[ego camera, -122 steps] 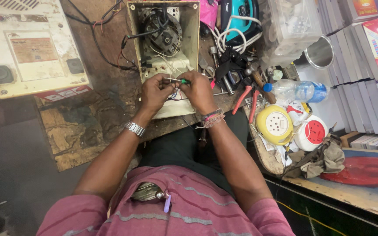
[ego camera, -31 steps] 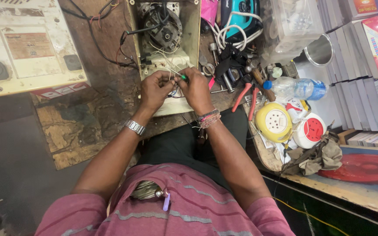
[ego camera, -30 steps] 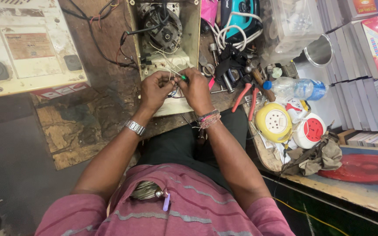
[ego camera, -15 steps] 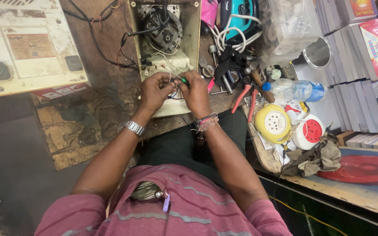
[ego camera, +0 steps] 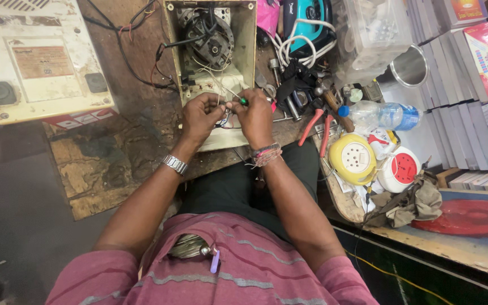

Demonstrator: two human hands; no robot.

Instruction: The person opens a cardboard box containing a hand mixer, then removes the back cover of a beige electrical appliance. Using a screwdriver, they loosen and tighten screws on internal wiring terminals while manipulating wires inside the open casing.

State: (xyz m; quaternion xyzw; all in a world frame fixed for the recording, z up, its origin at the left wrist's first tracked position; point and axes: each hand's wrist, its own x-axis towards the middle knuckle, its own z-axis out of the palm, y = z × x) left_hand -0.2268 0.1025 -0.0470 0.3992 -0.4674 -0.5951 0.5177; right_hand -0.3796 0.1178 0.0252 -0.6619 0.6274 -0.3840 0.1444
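Note:
My left hand (ego camera: 200, 116) and my right hand (ego camera: 255, 116) meet over the near end of an opened cream-coloured appliance casing (ego camera: 249, 51). A black motor (ego camera: 207, 34) and loose white wires (ego camera: 213, 76) show inside it. A thin screwdriver with a green handle (ego camera: 243, 101) is gripped in my right hand, its tip pointing toward the left hand. My left hand pinches small wires by the casing's lower edge. A metal watch (ego camera: 174, 164) is on my left wrist and thread bands (ego camera: 266, 155) on my right.
A cream cover panel (ego camera: 38, 56) lies at the left on the worn wooden board (ego camera: 108, 164). Right of the casing lie red-handled pliers (ego camera: 312, 125), a plastic bottle (ego camera: 379, 116), a yellow cord reel (ego camera: 352, 159), a white and red reel (ego camera: 399, 169), a steel cup (ego camera: 409, 69) and stacked books (ego camera: 458, 73).
Both hands stay together over the casing, with only small shifts of the fingers and the screwdriver. The view has tilted slightly.

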